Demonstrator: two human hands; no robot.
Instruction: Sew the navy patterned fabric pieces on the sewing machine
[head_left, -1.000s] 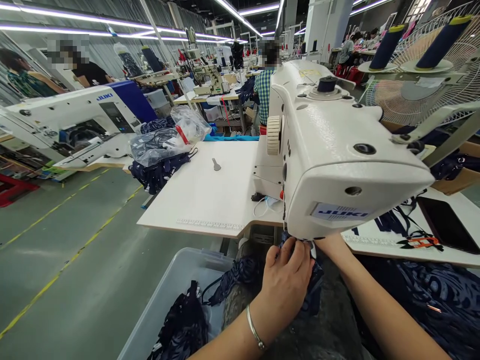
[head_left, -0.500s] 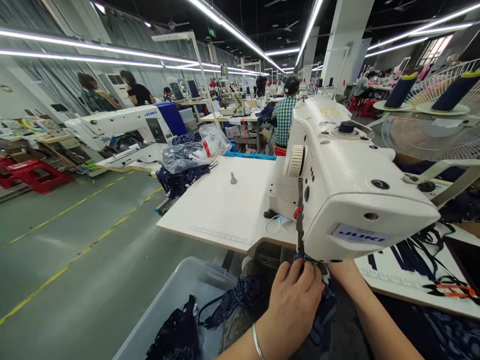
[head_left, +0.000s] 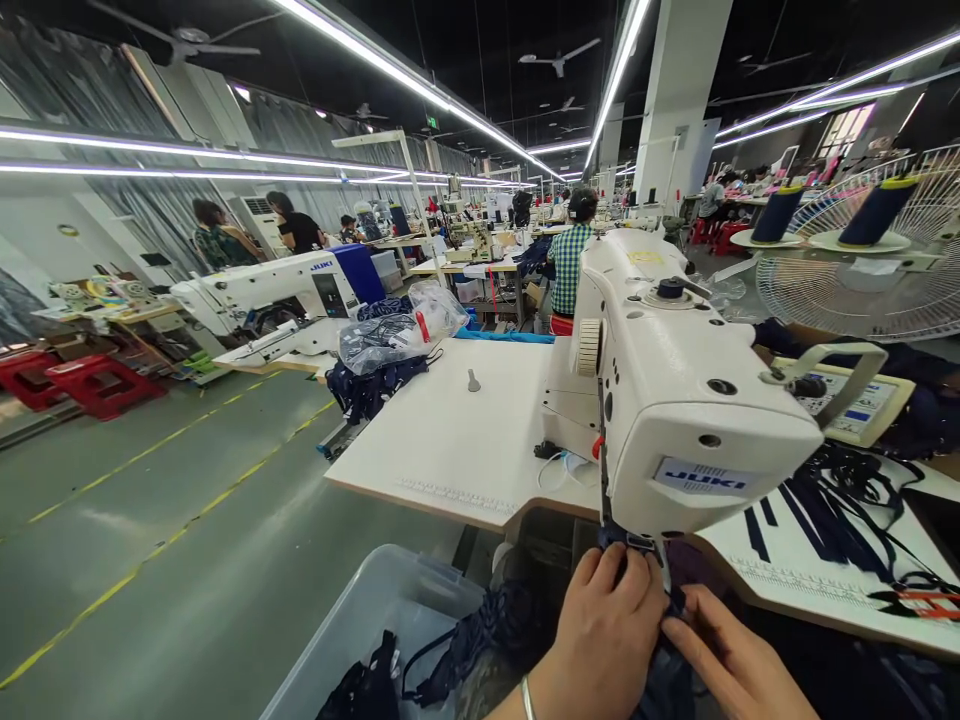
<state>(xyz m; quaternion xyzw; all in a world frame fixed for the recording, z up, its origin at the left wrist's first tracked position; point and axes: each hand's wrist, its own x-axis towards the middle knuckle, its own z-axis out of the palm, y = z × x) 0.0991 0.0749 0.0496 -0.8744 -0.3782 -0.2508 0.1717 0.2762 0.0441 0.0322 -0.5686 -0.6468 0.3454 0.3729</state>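
In the head view, the navy cloth [head_left: 665,682] sits at the front of the sewing machine [head_left: 675,380], its upper edge just under the machine's head and the rest hanging below. The work on this piece looks partway along: it is not yet free of the machine, and both hands are on it. Whether any stitching is finished cannot be told, as the fingers cover that part. More navy garments [head_left: 367,682] lie in the clear bin [head_left: 341,625]; whether these are done or waiting does not show.

The cloth lies under the left hand [head_left: 611,620] and runs down between the 2 hands. The left hand's fingers are bent and closed over the upper edge, its thumb hidden. The right hand [head_left: 731,655], just beside it, pinches a fold between thumb and forefinger. Dark straps [head_left: 817,525] and 1 pair of orange-handled snips [head_left: 926,604] lie to the right, apart from both hands.
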